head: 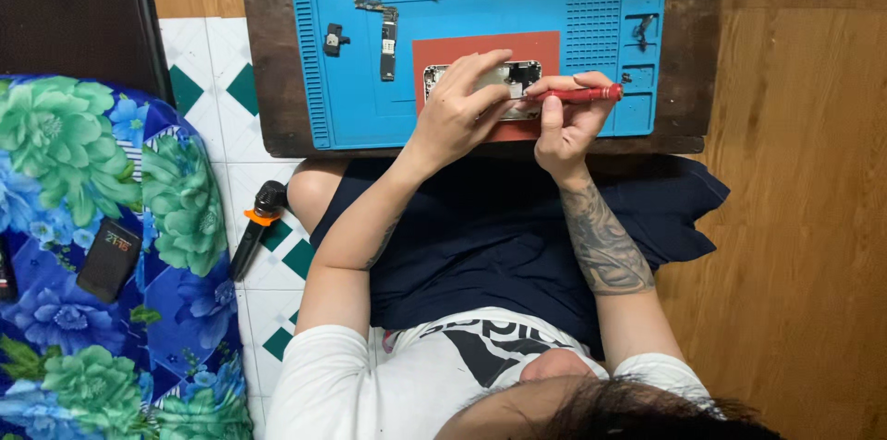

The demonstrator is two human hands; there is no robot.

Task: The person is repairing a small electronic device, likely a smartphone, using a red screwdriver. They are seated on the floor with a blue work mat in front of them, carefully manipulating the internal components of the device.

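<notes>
An opened phone body (517, 76) lies on a red pad (443, 50) in the middle of a blue work mat (356, 112). My left hand (455, 112) rests over the phone's left half, fingers spread across it and pressing it down. My right hand (568, 121) grips a red screwdriver (584, 94), held nearly level, with its tip pointing left at the phone's lower right edge. Much of the phone is hidden under my fingers.
Small loose phone parts (386, 33) and screws lie on the mat's upper half. The mat sits on a low dark wooden table (277, 79). A black tool with an orange collar (256, 227) lies on the tiled floor at left. A black box (109, 259) rests on floral bedding (92, 246).
</notes>
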